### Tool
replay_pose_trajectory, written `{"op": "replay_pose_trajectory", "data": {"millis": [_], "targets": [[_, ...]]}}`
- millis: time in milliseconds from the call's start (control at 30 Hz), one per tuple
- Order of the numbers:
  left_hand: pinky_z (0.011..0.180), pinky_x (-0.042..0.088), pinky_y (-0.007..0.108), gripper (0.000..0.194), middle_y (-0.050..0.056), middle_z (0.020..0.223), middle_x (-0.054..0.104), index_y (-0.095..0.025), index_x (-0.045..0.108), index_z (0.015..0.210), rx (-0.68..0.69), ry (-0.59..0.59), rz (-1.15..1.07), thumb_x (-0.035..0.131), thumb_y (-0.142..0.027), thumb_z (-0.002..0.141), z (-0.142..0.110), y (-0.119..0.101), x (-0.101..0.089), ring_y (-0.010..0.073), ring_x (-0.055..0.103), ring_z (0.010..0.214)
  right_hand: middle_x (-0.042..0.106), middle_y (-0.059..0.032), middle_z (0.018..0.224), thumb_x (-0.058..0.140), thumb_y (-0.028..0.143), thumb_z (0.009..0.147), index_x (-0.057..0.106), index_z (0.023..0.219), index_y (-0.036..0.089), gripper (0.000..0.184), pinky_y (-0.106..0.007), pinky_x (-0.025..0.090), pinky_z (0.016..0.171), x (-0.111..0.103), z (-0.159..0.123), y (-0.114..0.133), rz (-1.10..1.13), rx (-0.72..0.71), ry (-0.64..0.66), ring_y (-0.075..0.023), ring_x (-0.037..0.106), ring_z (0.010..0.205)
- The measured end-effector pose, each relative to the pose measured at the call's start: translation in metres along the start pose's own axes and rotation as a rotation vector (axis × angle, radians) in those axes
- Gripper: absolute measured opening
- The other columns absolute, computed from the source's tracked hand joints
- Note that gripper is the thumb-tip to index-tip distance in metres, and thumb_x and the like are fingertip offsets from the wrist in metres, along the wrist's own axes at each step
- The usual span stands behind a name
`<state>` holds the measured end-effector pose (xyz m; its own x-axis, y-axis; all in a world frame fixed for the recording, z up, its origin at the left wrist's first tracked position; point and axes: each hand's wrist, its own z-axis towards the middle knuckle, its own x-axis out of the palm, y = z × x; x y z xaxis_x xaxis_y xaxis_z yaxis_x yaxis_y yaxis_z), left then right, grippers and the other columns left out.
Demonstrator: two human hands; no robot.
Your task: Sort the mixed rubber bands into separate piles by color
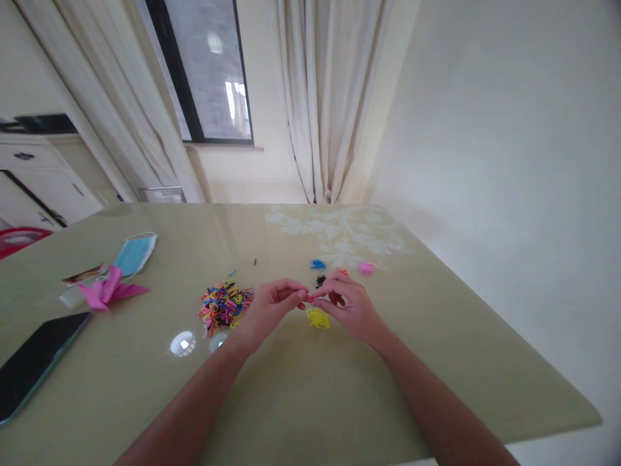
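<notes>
My left hand and my right hand meet over the table, fingertips pinched together. Between them is a small red rubber band, partly hidden by the fingers. Beside my left hand lies a heap of mixed-colour rubber bands. Under and around my right hand are small single-colour groups: yellow bands, black bands, blue bands and pink bands. Some red bands show just behind the right hand, mostly covered.
On the left of the glossy table lie a phone, a pink folded-paper figure and a blue face mask. One tiny dark piece sits beyond the heap. A wall rises along the right edge.
</notes>
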<state>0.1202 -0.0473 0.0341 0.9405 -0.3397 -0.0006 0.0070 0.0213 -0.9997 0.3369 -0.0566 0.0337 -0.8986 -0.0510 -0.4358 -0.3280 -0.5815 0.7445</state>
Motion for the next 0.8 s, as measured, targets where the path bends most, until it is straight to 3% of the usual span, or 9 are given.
{"op": "replay_pose_trajectory", "data": {"millis": [167, 267, 333, 400, 467, 533, 633, 800], "targets": [[0.079, 0.057, 0.031, 0.04, 0.007, 0.087, 0.081, -0.017, 0.077, 0.096, 0.017, 0.011, 0.023, 0.078, -0.055, 0.082, 0.0, -0.001, 0.0, 0.0185, 0.072, 0.079, 0.064, -0.0029, 0.082, 0.075, 0.039, 0.095, 0.081, 0.093, 0.024, 0.017, -0.028, 0.045, 0.059, 0.0, 0.0, 0.005, 0.013, 0.002, -0.022, -0.0128, 0.052, 0.062], [0.077, 0.057, 0.032, 0.04, 0.009, 0.092, 0.081, -0.017, 0.076, 0.099, 0.06, 0.014, 0.138, 0.067, -0.055, 0.091, 0.0, -0.003, -0.005, 0.02, 0.073, 0.08, 0.065, -0.0031, 0.083, 0.078, 0.036, 0.092, 0.081, 0.091, 0.024, 0.012, -0.029, 0.044, 0.059, -0.01, 0.002, 0.009, 0.124, 0.039, -0.09, -0.0138, 0.054, 0.065], [0.078, 0.056, 0.033, 0.037, 0.009, 0.098, 0.081, -0.019, 0.075, 0.103, 0.105, -0.05, 0.37, 0.057, -0.051, 0.098, 0.0, -0.003, -0.011, 0.021, 0.073, 0.084, 0.064, -0.0021, 0.081, 0.082, 0.035, 0.087, 0.08, 0.087, 0.026, 0.009, -0.028, 0.045, 0.06, -0.023, 0.004, 0.01, 0.284, 0.062, -0.204, -0.015, 0.056, 0.069], [0.087, 0.054, 0.036, 0.03, 0.01, 0.107, 0.08, -0.021, 0.074, 0.108, 0.126, -0.156, 0.768, 0.053, -0.04, 0.102, -0.001, -0.004, -0.019, 0.0243, 0.072, 0.095, 0.063, -0.0008, 0.079, 0.087, 0.032, 0.082, 0.08, 0.083, 0.027, 0.009, -0.028, 0.045, 0.062, -0.039, 0.007, 0.009, 0.439, 0.075, -0.331, -0.0152, 0.056, 0.072], [0.097, 0.05, 0.041, 0.026, 0.012, 0.119, 0.076, -0.021, 0.074, 0.113, 0.096, -0.234, 1.188, 0.053, -0.031, 0.101, -0.003, -0.004, -0.025, 0.0294, 0.068, 0.111, 0.061, 0.0003, 0.078, 0.09, 0.03, 0.077, 0.079, 0.08, 0.027, 0.012, -0.028, 0.046, 0.064, -0.052, 0.008, 0.006, 0.519, 0.082, -0.411, -0.0144, 0.056, 0.073], [0.101, 0.047, 0.046, 0.028, 0.016, 0.127, 0.072, -0.019, 0.072, 0.118, 0.022, -0.257, 1.465, 0.051, -0.027, 0.101, -0.006, -0.003, -0.03, 0.0339, 0.064, 0.119, 0.062, 0.0005, 0.078, 0.091, 0.029, 0.075, 0.08, 0.079, 0.027, 0.012, -0.028, 0.047, 0.066, -0.059, 0.009, 0.002, 0.532, 0.099, -0.433, -0.0141, 0.056, 0.073], [0.098, 0.048, 0.049, 0.031, 0.019, 0.126, 0.07, -0.016, 0.071, 0.117, -0.097, -0.255, 1.626, 0.048, -0.03, 0.102, -0.008, -0.001, -0.034, 0.0363, 0.063, 0.119, 0.063, 0.0005, 0.076, 0.091, 0.031, 0.074, 0.079, 0.078, 0.026, 0.014, -0.029, 0.049, 0.066, -0.059, 0.009, -0.001, 0.515, 0.138, -0.41, -0.0146, 0.057, 0.072], [0.096, 0.049, 0.046, 0.031, 0.017, 0.118, 0.07, -0.017, 0.072, 0.113, -0.175, -0.229, 1.646, 0.047, -0.032, 0.102, -0.007, 0.002, -0.037, 0.0352, 0.064, 0.117, 0.064, 0.0003, 0.075, 0.092, 0.033, 0.071, 0.078, 0.077, 0.025, 0.018, -0.029, 0.051, 0.064, -0.053, 0.009, -0.001, 0.522, 0.164, -0.377, -0.0147, 0.059, 0.069]]}}
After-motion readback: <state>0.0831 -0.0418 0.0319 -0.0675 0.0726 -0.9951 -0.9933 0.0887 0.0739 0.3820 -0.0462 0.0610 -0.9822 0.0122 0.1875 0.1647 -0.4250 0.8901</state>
